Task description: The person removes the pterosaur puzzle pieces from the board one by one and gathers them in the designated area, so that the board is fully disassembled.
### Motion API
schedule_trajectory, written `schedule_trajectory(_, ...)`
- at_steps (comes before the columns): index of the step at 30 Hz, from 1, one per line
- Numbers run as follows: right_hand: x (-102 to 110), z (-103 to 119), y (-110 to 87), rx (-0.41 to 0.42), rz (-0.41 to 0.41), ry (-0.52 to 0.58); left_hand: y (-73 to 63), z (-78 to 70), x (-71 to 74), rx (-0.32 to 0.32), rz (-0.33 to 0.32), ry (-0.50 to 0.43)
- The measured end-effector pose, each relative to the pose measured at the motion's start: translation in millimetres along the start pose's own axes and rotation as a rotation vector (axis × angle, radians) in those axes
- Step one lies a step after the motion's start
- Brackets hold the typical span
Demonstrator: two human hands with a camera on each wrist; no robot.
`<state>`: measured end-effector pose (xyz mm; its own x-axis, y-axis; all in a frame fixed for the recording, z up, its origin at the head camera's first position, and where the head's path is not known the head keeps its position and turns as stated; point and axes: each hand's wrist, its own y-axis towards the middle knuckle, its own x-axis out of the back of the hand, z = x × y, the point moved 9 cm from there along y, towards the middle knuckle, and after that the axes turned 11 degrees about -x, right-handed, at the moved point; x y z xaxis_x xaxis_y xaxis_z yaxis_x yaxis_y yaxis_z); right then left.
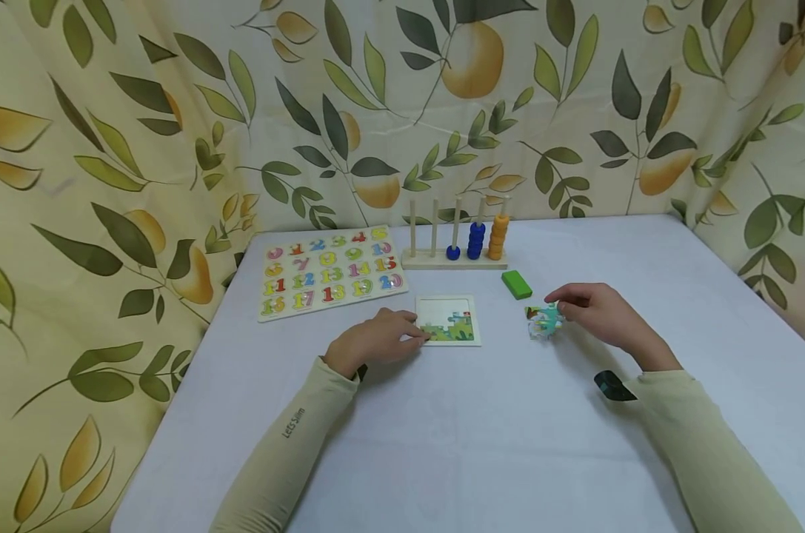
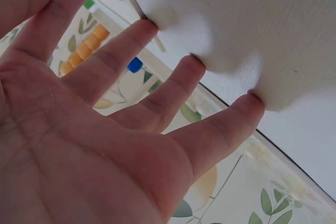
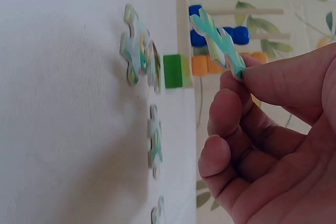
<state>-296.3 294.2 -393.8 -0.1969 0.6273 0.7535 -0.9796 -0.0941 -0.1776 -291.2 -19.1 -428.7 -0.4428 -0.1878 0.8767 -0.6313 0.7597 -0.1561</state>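
Observation:
My right hand point(image 1: 598, 314) pinches a teal-and-white jigsaw piece point(image 3: 218, 43) between thumb and index finger, above the table. Beneath it and to the side, several loose jigsaw pieces point(image 3: 136, 45) lie on the white cloth. My left hand point(image 1: 381, 337) is at the left side of a white-framed jigsaw tray point(image 1: 477, 326), fingers spread and fairly straight. Its fingertips point(image 2: 191, 66) touch the table, and the index and thumb reach the tray's edge. Green and teal pieces point(image 1: 445, 332) fill the lower part of the tray; its upper left is bare board.
Behind the tray stands a wooden peg abacus point(image 1: 455, 260) with blue and orange beads. A number puzzle board point(image 1: 332, 272) lies at the back left. Between abacus and loose pieces sits a green block point(image 1: 516, 284). A leaf-patterned curtain point(image 1: 349, 111) hangs behind the table.

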Motion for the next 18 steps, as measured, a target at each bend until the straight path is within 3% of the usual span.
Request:
schedule_trajectory(11, 11.0, -22.7, -6.3, -0.055, -0.039, -0.024, -0.7, -0.6, 1.7, -0.018, -0.007, -0.012)
schedule_trajectory(18, 8.8, -38.6, -5.8, -0.112, 0.000, -0.054, -1.1, 0.7, 0.0, -0.003, 0.009, -0.009)
